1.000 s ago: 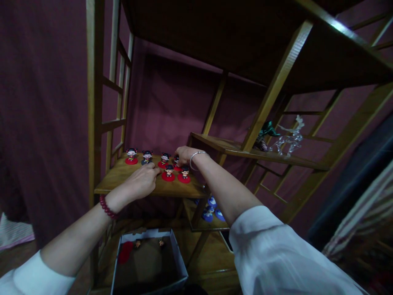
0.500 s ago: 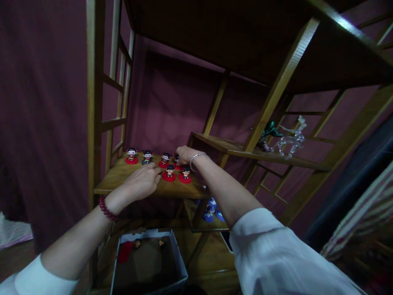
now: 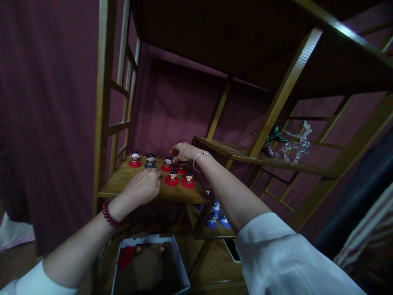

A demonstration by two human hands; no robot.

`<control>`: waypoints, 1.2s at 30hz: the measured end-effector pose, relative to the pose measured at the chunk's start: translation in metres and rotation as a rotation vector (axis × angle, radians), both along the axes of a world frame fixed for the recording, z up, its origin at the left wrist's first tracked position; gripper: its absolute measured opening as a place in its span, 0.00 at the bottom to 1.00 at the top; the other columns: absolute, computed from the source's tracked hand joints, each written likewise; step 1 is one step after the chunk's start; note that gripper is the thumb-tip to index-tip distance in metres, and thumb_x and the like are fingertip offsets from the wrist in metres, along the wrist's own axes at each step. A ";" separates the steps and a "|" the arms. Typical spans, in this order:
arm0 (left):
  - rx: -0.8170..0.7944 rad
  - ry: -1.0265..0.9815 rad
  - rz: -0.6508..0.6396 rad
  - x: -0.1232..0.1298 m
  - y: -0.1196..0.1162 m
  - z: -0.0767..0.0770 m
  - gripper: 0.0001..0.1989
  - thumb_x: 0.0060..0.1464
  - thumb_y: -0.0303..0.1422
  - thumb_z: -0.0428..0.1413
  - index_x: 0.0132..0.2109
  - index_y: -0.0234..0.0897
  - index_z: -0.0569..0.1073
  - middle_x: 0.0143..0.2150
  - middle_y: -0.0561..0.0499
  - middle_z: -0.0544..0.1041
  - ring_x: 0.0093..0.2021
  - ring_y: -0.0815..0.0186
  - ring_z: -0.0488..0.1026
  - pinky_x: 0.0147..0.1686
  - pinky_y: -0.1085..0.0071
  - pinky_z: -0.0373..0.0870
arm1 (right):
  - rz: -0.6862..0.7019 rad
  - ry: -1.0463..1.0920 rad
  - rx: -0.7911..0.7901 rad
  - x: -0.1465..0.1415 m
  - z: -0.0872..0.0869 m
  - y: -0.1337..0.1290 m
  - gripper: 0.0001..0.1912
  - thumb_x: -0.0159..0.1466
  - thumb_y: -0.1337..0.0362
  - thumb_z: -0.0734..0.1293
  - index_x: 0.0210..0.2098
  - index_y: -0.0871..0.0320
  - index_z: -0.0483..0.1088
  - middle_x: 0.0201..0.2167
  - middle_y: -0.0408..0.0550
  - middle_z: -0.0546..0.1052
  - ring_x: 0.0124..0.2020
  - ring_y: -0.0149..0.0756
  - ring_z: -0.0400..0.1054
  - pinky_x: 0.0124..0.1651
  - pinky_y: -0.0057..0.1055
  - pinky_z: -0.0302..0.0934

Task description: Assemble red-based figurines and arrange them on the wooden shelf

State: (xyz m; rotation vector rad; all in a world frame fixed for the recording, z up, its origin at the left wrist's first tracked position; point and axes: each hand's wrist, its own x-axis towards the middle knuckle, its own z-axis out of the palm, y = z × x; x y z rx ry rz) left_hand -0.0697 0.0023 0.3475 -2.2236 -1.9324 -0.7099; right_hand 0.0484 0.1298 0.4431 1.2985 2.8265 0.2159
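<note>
My right hand (image 3: 183, 152) is at the back row on the wooden shelf (image 3: 118, 185), its fingers apart and pointing left. It hovers over a figurine (image 3: 181, 166) on a red base, partly covering it, and its fingertips are close to another red-based figurine (image 3: 168, 162). My left hand (image 3: 144, 186) is at the shelf's front edge with fingers curled in; whatever they hold, if anything, is hidden. Just behind it stands a figurine on a dark base (image 3: 150, 160), and farther left one on a red base (image 3: 135, 159). Two front-row figurines, one left (image 3: 173, 177) and one right (image 3: 188, 179), stand between my hands.
Below is an open box (image 3: 181, 264) with two small figurines and red discs (image 3: 125, 258) inside. Blue-and-white figurines (image 3: 212, 219) stand on a lower shelf, near a phone-like dark object (image 3: 232, 250). A clear glass animal (image 3: 296, 145) stands on the right shelf.
My right hand has lifted off the back-right figurine and shifted left, its fingers spreading. My left hand stays curled near the shelf edge. The view has shifted slightly.
</note>
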 end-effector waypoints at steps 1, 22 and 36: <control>-0.004 -0.005 0.022 0.000 -0.001 0.001 0.16 0.54 0.29 0.42 0.41 0.36 0.73 0.43 0.44 0.76 0.45 0.60 0.71 0.44 0.66 0.65 | 0.016 -0.001 -0.018 -0.003 -0.001 0.001 0.26 0.51 0.62 0.72 0.49 0.56 0.69 0.46 0.46 0.75 0.47 0.34 0.69 0.44 0.19 0.59; -0.012 0.013 0.085 -0.001 -0.002 0.002 0.15 0.54 0.28 0.42 0.41 0.38 0.72 0.43 0.46 0.77 0.43 0.59 0.73 0.40 0.66 0.67 | 0.030 -0.062 -0.016 -0.027 -0.018 0.008 0.22 0.48 0.63 0.72 0.44 0.57 0.71 0.40 0.46 0.77 0.40 0.34 0.70 0.34 0.20 0.58; 0.015 0.014 0.078 0.000 -0.003 0.002 0.14 0.55 0.29 0.42 0.39 0.37 0.72 0.42 0.46 0.77 0.43 0.61 0.73 0.41 0.66 0.66 | 0.042 -0.012 -0.054 -0.023 -0.016 0.004 0.28 0.50 0.65 0.71 0.50 0.57 0.66 0.46 0.47 0.75 0.45 0.35 0.69 0.41 0.20 0.59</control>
